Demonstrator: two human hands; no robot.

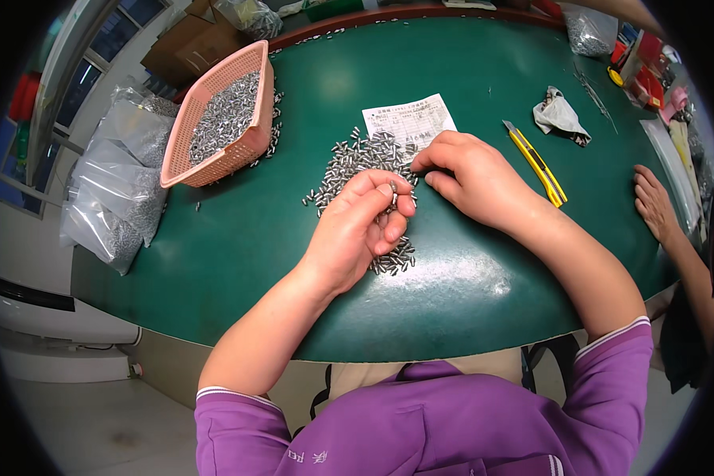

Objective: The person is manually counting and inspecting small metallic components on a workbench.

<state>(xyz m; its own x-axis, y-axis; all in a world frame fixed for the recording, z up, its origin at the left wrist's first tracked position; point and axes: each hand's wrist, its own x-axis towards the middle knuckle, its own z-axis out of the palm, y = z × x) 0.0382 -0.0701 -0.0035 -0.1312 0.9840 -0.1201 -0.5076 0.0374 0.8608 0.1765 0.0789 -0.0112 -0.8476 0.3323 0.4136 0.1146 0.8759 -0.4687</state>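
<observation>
I see my left hand (355, 230) over the green bench (214, 238), its grip pinching one small metal pin (393, 188) between thumb and forefinger, above a loose heap of metal pins (357, 159). My right hand (472, 178) rests at the heap's right edge, fingertips pressed together on pins beside a printed paper slip (408, 119). A pink basket (230, 115) of pins sits at far left, a yellow utility knife (535, 163) to the right. Another person's hand (654, 202) lies at the bench's right rim
</observation>
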